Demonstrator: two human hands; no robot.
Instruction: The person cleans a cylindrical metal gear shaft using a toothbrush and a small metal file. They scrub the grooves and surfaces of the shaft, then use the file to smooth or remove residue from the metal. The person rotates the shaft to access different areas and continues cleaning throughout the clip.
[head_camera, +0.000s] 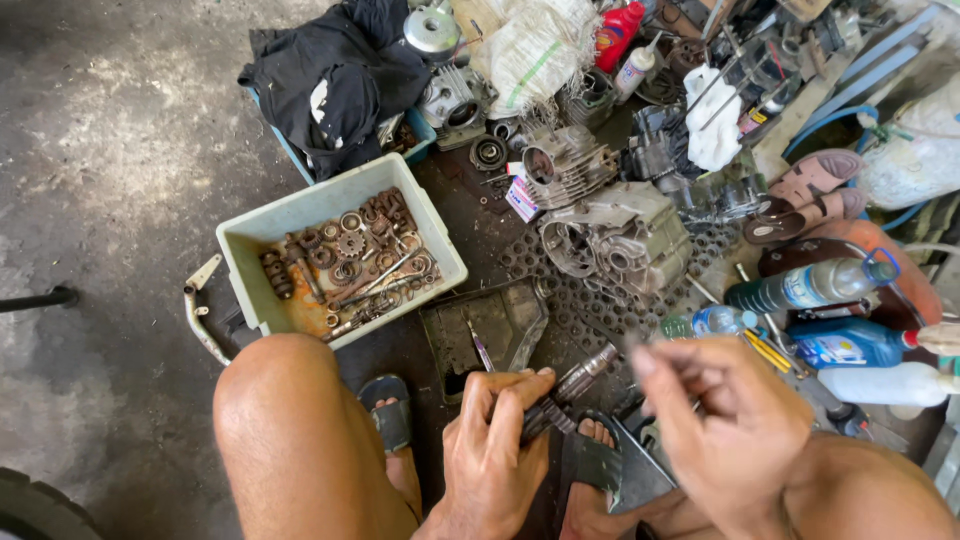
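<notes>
Here, a squatting person works low over a stained concrete floor (110, 200), knees up, sandalled feet planted among engine parts.

Largest items first: a black cloth bundle (330, 70) lies at the top, with a white woven sack (530, 45) beside it. Below sits a pale green plastic tub (300, 215) holding rusty gears, washers and spanners. To its right, a grey engine crankcase (620, 235) rests on a perforated rubber mat (590, 300), with a finned cylinder (565, 160) just behind. A dark metal tray (495, 325) lies between tub and mat. Plastic bottles, among them a blue one (845, 343), crowd the right edge.

Left hand (495, 445): grip closed around a toothed gear shaft (570, 392), held tilted, the free end pointing up and right over the tray's corner. Right hand (725, 420): raised near the shaft's end, blurred, fingers pinched narrow together; I cannot tell whether a small part sits between them.

Judged step: inspecting or dressing the gear shaft, the left hand steadying while the right tends the tip. The next move seems to call for a firm hold on the shaft and a fine fingertip approach to its end, keeping it above the tray so that anything dropped stays findable.
</notes>
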